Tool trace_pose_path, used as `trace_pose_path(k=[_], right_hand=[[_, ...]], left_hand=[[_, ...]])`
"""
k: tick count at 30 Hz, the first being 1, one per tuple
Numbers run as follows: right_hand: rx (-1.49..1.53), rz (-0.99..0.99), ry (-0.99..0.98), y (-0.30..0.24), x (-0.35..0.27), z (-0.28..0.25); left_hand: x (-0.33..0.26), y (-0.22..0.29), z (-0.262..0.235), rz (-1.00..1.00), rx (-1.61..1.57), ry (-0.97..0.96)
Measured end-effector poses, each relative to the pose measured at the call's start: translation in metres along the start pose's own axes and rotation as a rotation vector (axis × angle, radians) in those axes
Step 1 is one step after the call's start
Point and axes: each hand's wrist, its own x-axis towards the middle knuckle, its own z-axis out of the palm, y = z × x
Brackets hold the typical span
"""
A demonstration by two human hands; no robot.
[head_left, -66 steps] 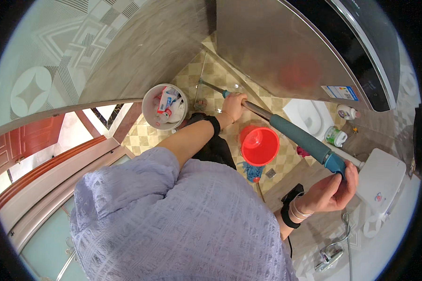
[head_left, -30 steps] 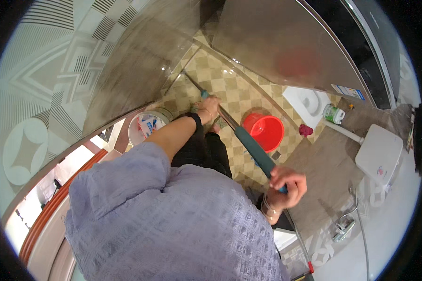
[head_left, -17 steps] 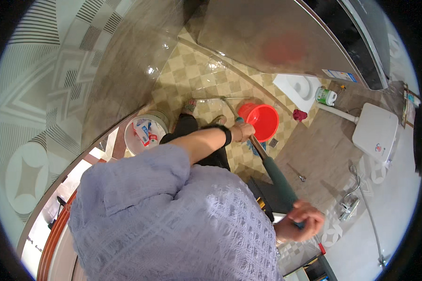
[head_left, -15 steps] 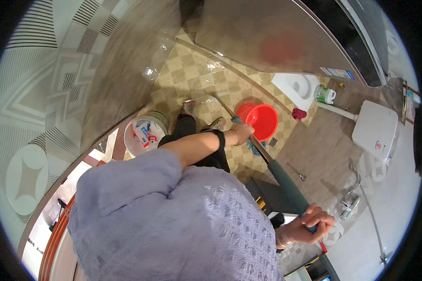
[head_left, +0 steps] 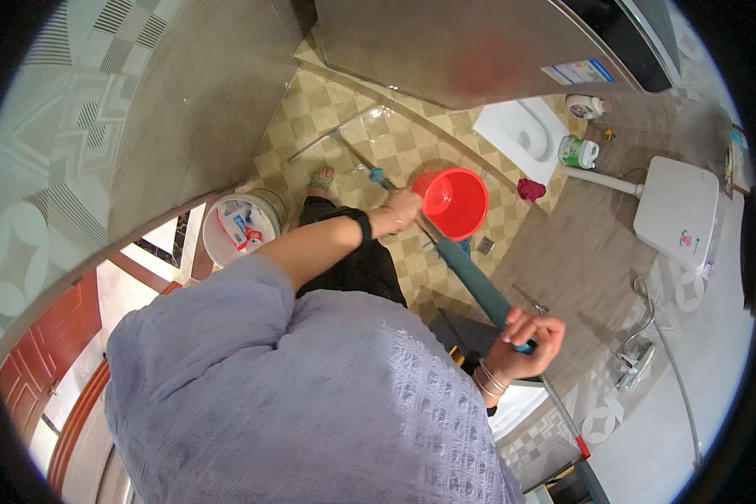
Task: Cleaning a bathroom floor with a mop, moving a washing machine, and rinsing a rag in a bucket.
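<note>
A long-handled floor squeegee (head_left: 476, 284) with a dark green grip slants across in front of me. My left hand (head_left: 400, 209) is closed around the lower part of its pole, just left of a red basin (head_left: 458, 203). Near the top end, my right hand (head_left: 525, 343) has its fingers curled around the grip's blue tip. The squeegee's thin, wide head lies against the wet checkered floor (head_left: 311, 105), beyond my left foot. Behind the basin, a bit of blue material shows, mostly hidden.
At left stands a white bucket (head_left: 217, 231) holding packages. A squat toilet (head_left: 525, 134), green-labelled jug (head_left: 578, 152), white bottle (head_left: 584, 107) and dark red cloth (head_left: 530, 190) are at far right. A white cistern (head_left: 676, 210) and shower hose (head_left: 676, 374) line the right wall.
Both hands have shifted left with the squeegee, and its head has slid farther away across the floor to the left. My view has shifted slightly as well.
</note>
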Motion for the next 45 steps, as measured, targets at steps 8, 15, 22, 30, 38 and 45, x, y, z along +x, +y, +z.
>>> trace_pose_path(k=[8, 15, 22, 30, 38, 45], right_hand=[[-0.076, -0.145, 0.062, -0.041, 0.014, -0.112], [0.154, -0.027, 0.128, 0.006, 0.024, -0.163], [0.191, 0.101, -0.055, 0.068, 0.015, -0.103], [-0.036, 0.033, 0.165, -0.003, 0.004, -0.130], [0.050, -0.080, 0.395, -0.010, 0.003, -0.150], [-0.014, -0.114, 0.127, 0.037, -0.017, -0.106]], left_hand=[[0.070, 0.137, 0.093, 0.147, -0.084, -0.141], [0.044, 0.099, 0.041, -0.088, 0.128, -0.169], [0.062, -0.007, 0.051, 0.049, 0.265, 0.097], [0.098, 0.095, 0.077, 0.228, 0.288, -0.131], [0.089, 0.128, 0.038, 0.033, 0.266, -0.307], [0.092, 0.043, 0.042, 0.267, 0.369, -0.271]])
